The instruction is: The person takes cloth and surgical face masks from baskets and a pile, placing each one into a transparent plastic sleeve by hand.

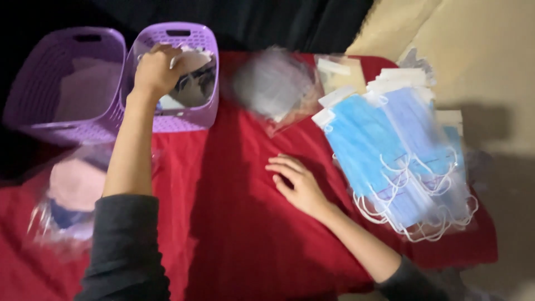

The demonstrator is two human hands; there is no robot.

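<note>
Left hand (155,69) closed around a pale packet (192,58) held over the right purple basket (186,114), right hand (295,181) laid flat and empty on the red cloth (234,223), blue face masks (390,156) heaped just right of it

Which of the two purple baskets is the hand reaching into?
The right-hand purple plastic basket; the left hand is at its rim, the other basket untouched.

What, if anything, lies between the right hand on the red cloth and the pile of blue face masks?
Nothing visible. The right hand lies flat on the red cloth, and only bare cloth separates it from the blue face masks to its right.
</note>
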